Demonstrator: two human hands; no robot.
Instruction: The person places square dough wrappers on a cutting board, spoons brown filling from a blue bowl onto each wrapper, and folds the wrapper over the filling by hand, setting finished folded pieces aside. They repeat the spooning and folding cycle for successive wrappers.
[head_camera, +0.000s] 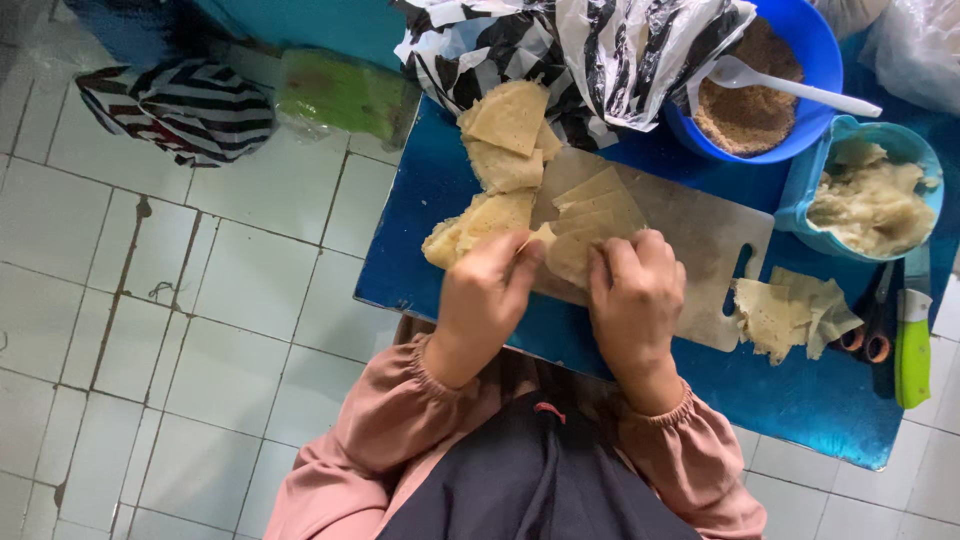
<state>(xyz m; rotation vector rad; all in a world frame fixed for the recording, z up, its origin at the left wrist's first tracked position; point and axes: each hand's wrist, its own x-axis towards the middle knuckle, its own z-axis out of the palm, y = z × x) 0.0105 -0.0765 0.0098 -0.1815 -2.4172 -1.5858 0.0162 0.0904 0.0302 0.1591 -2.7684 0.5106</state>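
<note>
My left hand (487, 289) and my right hand (636, 293) both pinch a thin pale yellow dough sheet (560, 252) at the near edge of a wooden cutting board (690, 230). Several cut dough sheets (600, 200) fan out on the board just beyond my fingers. More sheets (505, 130) lie piled on the blue table (440, 190) to the left of the board. Pink sleeves cover both wrists.
A blue bowl of brown crumbs (760, 100) with a white spoon (790, 85) stands at the back. A light blue tub of pale filling (870, 200) sits at the right. Dough scraps (790, 315), scissors (875, 320) and a green-handled knife (912, 340) lie nearby. Striped plastic bags (600, 50) lie at the back; white tiled floor (200, 330).
</note>
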